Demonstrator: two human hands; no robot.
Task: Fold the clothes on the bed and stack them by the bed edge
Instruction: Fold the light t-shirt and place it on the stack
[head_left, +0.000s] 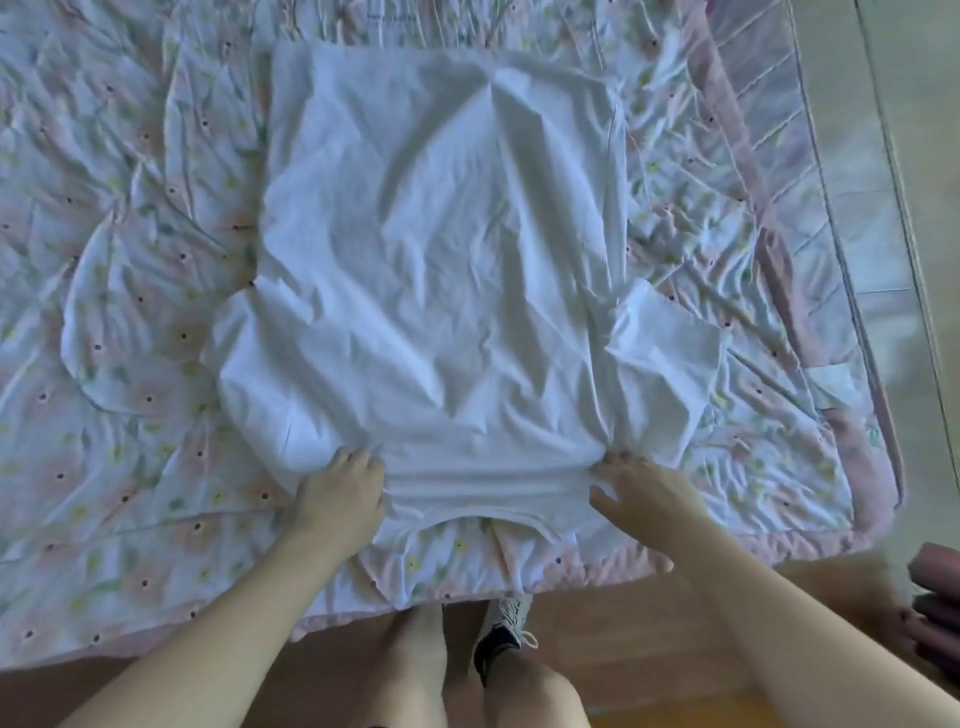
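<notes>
A white T-shirt (441, 270) lies spread flat on the flowered bed cover (114, 312), its collar toward me near the bed's front edge and its hem at the far side. Both short sleeves stick out to the sides. My left hand (343, 493) grips the shirt's left shoulder, fingers curled into the cloth. My right hand (631, 493) pinches the right shoulder, where the fabric bunches into folds between the two hands.
The bed's pink quilted border (779, 270) runs along the right side, with pale floor (914, 156) beyond. Dark red folded cloth (935, 608) sits at the far right edge. My legs and one shoe (506, 634) stand on the wooden floor below the bed's front edge.
</notes>
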